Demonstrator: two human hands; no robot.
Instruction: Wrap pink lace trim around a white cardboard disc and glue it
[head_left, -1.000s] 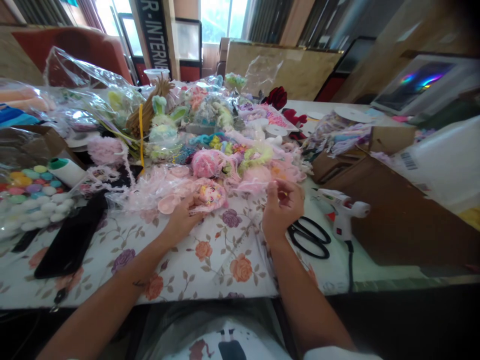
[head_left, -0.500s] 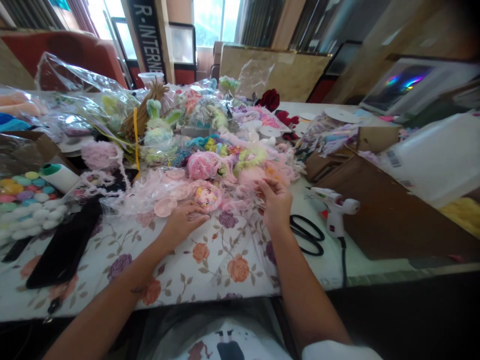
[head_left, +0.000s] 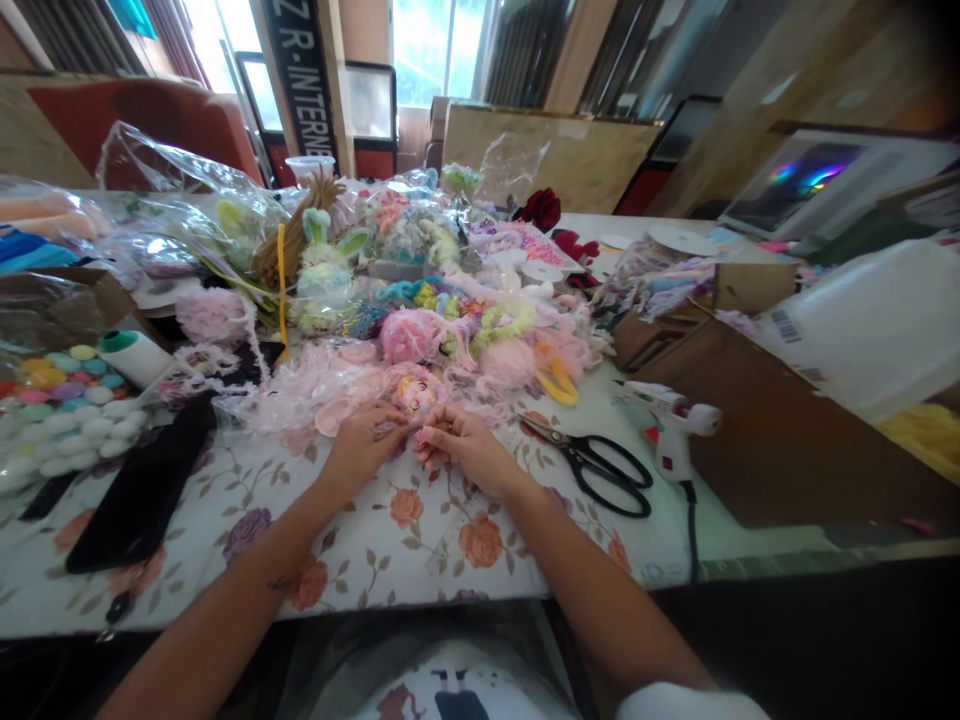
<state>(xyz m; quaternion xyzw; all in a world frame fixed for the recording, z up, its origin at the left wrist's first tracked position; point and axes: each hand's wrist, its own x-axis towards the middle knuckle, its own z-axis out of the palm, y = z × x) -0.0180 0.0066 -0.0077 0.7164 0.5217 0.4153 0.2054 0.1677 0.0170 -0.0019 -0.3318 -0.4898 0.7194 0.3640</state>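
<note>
A small doll face [head_left: 418,393] with yellow hair and a fuzzy pink surround lies at the front of the pink pile. My left hand [head_left: 369,440] rests just left of and below it, fingers bent together; what they hold, if anything, is hidden. Close to the doll face on the right, my right hand [head_left: 469,448] has its fingertips pinched, with a tiny pinkish bit perhaps between them, too small to name. Pink yarn [head_left: 409,335] lies behind the hands. Black-handled scissors [head_left: 600,468] lie to the right of my right hand, blades toward it.
A white glue gun [head_left: 673,430] with a cord stands at the right, beside a cardboard box [head_left: 810,430]. On the left are a black phone [head_left: 142,490], a thread spool [head_left: 135,357] and bagged pompoms [head_left: 67,420]. Heaped yarn and plastic wrap fill the back of the floral-covered table [head_left: 330,570].
My right hand has moved left from the pink yarn to beside the doll face, uncovering the scissors' blades and a yellow loop. My left hand stays near the doll face, its fingers more bent.
</note>
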